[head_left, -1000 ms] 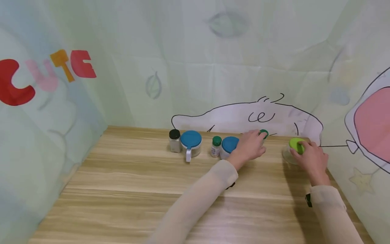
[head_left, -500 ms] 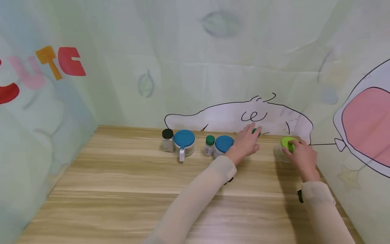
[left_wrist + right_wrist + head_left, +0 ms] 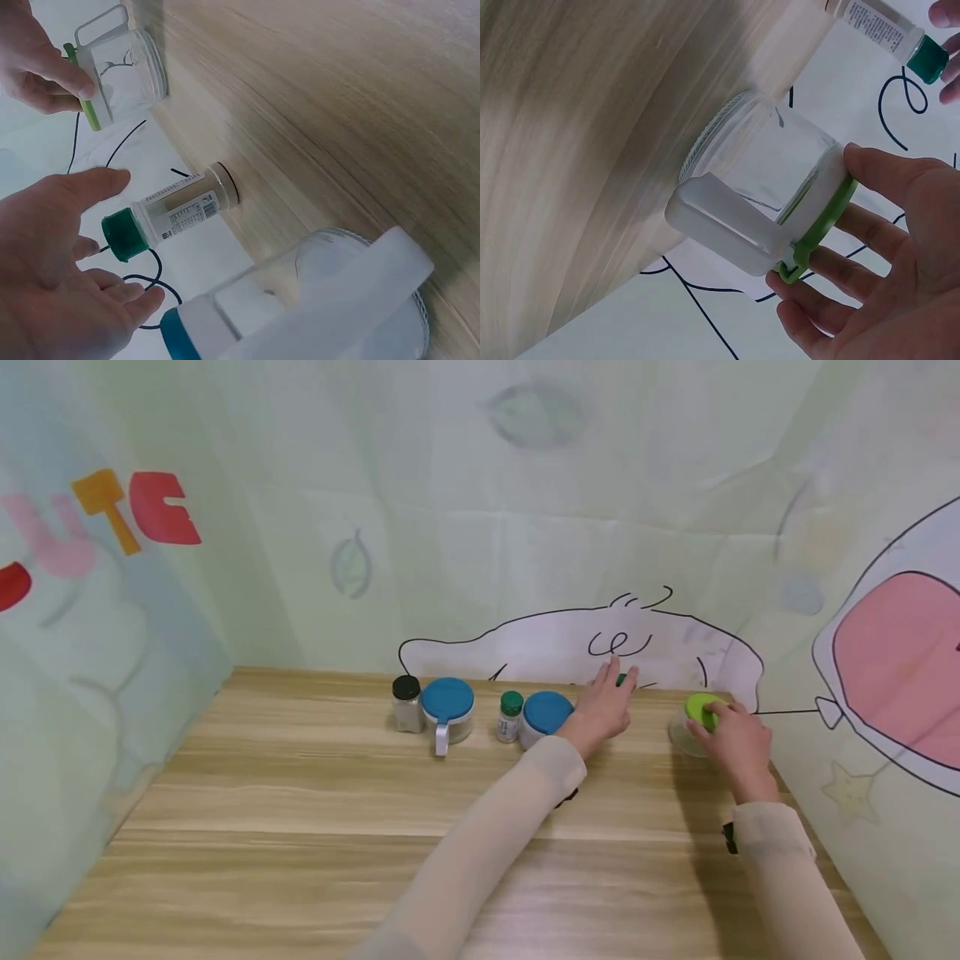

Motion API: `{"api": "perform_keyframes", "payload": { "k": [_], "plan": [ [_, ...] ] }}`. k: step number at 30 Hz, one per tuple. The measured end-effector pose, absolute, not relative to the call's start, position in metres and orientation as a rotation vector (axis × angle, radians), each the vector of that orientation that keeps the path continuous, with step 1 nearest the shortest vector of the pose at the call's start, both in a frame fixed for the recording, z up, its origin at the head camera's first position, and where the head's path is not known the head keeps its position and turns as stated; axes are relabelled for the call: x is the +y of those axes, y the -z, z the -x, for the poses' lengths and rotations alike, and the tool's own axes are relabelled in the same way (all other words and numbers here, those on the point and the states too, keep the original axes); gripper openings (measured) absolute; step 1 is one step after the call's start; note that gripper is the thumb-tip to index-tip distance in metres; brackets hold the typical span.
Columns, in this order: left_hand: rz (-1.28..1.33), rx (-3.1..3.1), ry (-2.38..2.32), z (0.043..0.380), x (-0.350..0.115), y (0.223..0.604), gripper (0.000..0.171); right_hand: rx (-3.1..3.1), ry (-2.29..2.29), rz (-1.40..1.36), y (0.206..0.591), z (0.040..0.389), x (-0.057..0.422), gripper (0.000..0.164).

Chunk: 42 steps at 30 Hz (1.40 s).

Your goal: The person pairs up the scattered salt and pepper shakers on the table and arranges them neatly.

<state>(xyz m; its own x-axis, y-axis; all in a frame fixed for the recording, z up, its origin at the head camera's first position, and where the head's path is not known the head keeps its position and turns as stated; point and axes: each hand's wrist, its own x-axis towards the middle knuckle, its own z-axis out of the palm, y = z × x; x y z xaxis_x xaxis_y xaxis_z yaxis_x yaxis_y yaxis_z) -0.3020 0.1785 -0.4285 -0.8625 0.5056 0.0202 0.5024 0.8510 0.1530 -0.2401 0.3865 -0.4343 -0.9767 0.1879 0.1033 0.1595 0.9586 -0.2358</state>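
My left hand (image 3: 600, 706) is around the green cap of a spice bottle (image 3: 184, 206), its fingers spread and its thumb apart from the bottle. That bottle stands upright on the table near the back wall, mostly hidden by the hand in the head view. At the right, my right hand (image 3: 738, 743) grips a clear glass seasoning jar (image 3: 769, 154) by its lime-green lid (image 3: 697, 706), thumb on one side of the rim and fingers on the other. The jar has a whitish handle (image 3: 727, 225) and its base is on the tabletop. Close beside my left hand stands a blue-lidded jar (image 3: 546, 714).
Farther left along the back edge are a green-capped spice bottle (image 3: 508, 724), another blue-lidded jar (image 3: 447, 697) with a white handle, and a black-capped shaker (image 3: 407, 714). A printed cloth (image 3: 450, 568) hangs behind the wooden table (image 3: 300, 793).
The fingers of my left hand have spread away from the bottle's green cap. My right hand keeps its grip on the green lid. The head view has turned slightly to the right.
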Motion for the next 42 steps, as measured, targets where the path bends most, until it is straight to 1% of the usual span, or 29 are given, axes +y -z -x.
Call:
{"api": "perform_keyframes", "payload": {
  "k": [4,6,11,16,21,26,32,39,42],
  "plan": [
    [-0.816,2.994,-0.262,0.303,0.178,0.43,0.079,-2.986,-0.344,0.271,0.435,0.241,0.385,0.056],
    [-0.818,2.983,-0.258,0.303,0.179,0.429,0.076,-2.988,-0.344,0.273,0.435,0.242,0.385,0.056],
    [-0.858,2.979,-0.261,0.304,0.183,0.427,0.061,-2.983,-0.342,0.274,0.436,0.243,0.386,0.056],
    [-0.952,3.005,-0.347,0.305,0.184,0.425,0.044,-2.969,-0.337,0.263,0.439,0.244,0.386,0.056],
    [-1.01,2.998,-0.388,0.302,0.184,0.421,0.033,-2.976,-0.315,0.259,0.439,0.244,0.386,0.057],
    [-1.004,3.003,-0.409,0.296,0.185,0.418,0.033,-2.984,-0.317,0.279,0.437,0.243,0.385,0.056],
    [-0.968,3.039,-0.341,0.29,0.184,0.416,0.026,-2.998,-0.338,0.311,0.436,0.243,0.385,0.056],
    [-0.851,3.1,-0.362,0.289,0.183,0.419,0.029,-2.988,-0.324,0.3,0.437,0.243,0.385,0.056],
    [-0.779,3.125,-0.39,0.29,0.181,0.421,0.035,-2.993,-0.32,0.291,0.436,0.244,0.384,0.056]
  ]
}}
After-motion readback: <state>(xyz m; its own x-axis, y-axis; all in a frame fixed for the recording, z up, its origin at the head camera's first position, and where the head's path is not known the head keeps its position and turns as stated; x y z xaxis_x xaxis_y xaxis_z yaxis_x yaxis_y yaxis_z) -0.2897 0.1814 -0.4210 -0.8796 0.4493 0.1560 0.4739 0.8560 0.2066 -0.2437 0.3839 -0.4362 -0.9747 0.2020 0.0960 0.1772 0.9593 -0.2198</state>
